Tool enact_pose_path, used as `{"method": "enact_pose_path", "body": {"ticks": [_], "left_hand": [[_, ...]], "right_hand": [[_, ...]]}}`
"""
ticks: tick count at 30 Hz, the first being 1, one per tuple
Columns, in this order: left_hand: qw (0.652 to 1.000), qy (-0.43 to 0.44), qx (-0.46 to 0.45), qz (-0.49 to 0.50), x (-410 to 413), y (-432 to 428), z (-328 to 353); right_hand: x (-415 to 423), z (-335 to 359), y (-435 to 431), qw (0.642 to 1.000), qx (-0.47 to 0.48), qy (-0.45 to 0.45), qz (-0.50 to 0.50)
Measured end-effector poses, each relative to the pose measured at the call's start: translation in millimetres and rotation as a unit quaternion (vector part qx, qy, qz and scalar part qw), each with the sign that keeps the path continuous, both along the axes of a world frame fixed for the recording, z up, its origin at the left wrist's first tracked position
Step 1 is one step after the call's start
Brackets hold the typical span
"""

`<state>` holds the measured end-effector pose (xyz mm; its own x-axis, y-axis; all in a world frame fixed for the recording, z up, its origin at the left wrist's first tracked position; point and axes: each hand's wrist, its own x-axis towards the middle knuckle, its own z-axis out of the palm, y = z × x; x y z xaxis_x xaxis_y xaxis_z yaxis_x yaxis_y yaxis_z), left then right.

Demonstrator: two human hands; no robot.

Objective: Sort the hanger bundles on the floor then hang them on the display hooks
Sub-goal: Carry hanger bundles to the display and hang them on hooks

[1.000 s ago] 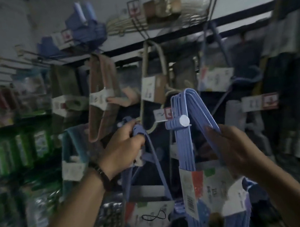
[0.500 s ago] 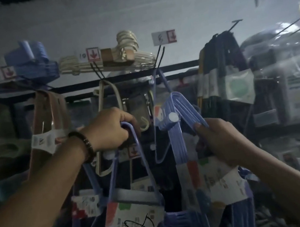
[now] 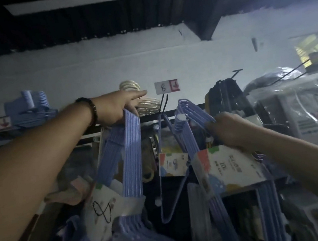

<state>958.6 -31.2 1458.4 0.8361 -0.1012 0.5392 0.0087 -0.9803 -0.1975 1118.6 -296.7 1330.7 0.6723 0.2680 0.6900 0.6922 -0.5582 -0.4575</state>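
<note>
Head view puts you mid-hang: both blue bundles are off the floor and up at the display, and as far as I can tell neither is on a hook yet. Your left hand [image 3: 118, 111] grips the top of one hanger bundle [image 3: 131, 155], forefinger stretched out. Your right hand [image 3: 227, 130] clutches the second bundle [image 3: 192, 111] by its shoulder. The black wire hook [image 3: 163, 104] under the label [image 3: 166, 86] sits between cream hangers [image 3: 143, 104] and black hangers [image 3: 224, 94], so room is tight; approach its tip straight on
</note>
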Motion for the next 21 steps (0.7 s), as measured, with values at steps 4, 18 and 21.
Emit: {"method": "enact_pose_path", "body": {"ticks": [4, 18, 21], "left_hand": [[0.986, 0.063, 0.117, 0.102, 23, -17, 16], [0.988, 0.029, 0.060, 0.138, 42, -56, 40], [0.988, 0.023, 0.046, 0.145, 47, -59, 41]], "right_hand": [[5, 21, 13, 0.997, -0.057, -0.035, -0.041], [33, 61, 38, 0.967, -0.172, -0.174, -0.071], [34, 72, 40, 0.971, -0.151, -0.170, -0.077]]}}
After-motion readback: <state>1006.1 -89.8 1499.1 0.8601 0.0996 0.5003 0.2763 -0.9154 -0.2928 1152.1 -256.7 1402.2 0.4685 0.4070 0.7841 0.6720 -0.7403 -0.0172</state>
